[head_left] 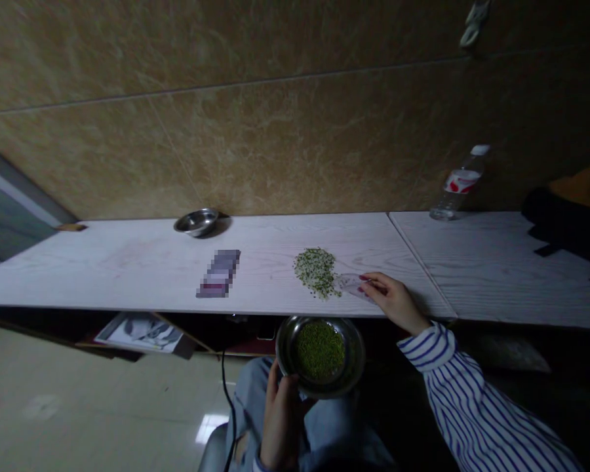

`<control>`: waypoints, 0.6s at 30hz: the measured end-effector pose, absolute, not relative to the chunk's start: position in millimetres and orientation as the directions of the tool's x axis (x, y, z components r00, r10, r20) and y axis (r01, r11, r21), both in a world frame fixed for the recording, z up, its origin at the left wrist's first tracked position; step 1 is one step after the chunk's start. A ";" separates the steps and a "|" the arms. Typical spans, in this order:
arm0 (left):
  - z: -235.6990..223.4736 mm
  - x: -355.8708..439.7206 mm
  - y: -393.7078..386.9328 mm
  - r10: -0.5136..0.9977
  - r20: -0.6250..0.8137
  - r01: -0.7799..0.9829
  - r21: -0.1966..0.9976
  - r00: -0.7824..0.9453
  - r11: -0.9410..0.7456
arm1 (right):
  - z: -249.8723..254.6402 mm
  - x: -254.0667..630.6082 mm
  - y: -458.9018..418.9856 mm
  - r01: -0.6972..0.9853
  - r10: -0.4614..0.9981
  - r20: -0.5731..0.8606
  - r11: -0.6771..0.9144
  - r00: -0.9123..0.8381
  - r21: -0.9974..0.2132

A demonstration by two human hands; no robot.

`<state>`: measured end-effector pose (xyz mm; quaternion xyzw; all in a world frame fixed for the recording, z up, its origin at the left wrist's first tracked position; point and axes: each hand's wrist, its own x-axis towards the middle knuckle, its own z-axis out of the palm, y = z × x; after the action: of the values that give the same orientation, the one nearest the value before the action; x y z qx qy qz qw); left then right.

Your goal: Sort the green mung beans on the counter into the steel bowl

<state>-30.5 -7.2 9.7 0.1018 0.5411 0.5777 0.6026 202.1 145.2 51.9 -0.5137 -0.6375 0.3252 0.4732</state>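
Note:
My left hand [281, 410] is closed on the rim of a steel bowl [356, 351], held below the table's front edge, above my lap. Small green beans [320, 349], like mung beans, lie in its bottom. Between the fingers of my right hand [396, 300] is a clear plastic piece [351, 284]; its exact kind does not show. The plastic touches or nearly touches the right side of a loose pile of mixed white grains and green beans [317, 269] on the table.
The white wood-grain table [270, 288] runs along a tiled wall. A small steel bowl [196, 223] stands at the back left, near a blurred-out flat object [219, 274]. A plastic bottle [459, 187] and dark cloth [570, 216] are to the right. Papers [142, 333] sit on a shelf below.

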 end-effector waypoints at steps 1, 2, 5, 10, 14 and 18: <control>10.4 -32.5 -7.0 0.799 -0.542 -0.570 0.754 -0.260 0.326 | 50.9 200.3 145.9 0.360 0.960 0.280 0.271 -0.029 -0.892; 10.9 -34.2 -6.6 0.800 -0.544 -0.557 0.758 -0.253 0.340 | 50.5 198.4 145.9 0.380 0.957 0.288 0.282 -0.041 -0.881; 11.9 -38.6 -3.6 0.799 -0.566 -0.541 0.745 -0.203 0.391 | 51.6 192.9 142.5 0.447 0.944 0.301 0.329 -0.135 -0.832; 11.9 -43.6 5.7 0.795 -0.585 -0.507 0.741 -0.162 0.441 | 55.8 182.9 138.0 0.487 0.900 0.316 0.429 -0.299 -0.761; 11.8 -46.0 12.1 0.822 -0.548 -0.470 0.774 -0.158 0.425 | 59.8 174.7 141.8 0.533 0.873 0.309 0.477 -0.377 -0.699; 13.9 -45.3 16.5 0.791 -0.594 -0.481 0.742 -0.148 0.467 | 65.9 168.7 148.4 0.557 0.857 0.305 0.505 -0.416 -0.659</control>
<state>-45.3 16.5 13.9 0.1356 0.5709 0.4980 0.6385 168.7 148.4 65.9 -0.4378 -0.8075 0.2360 0.3171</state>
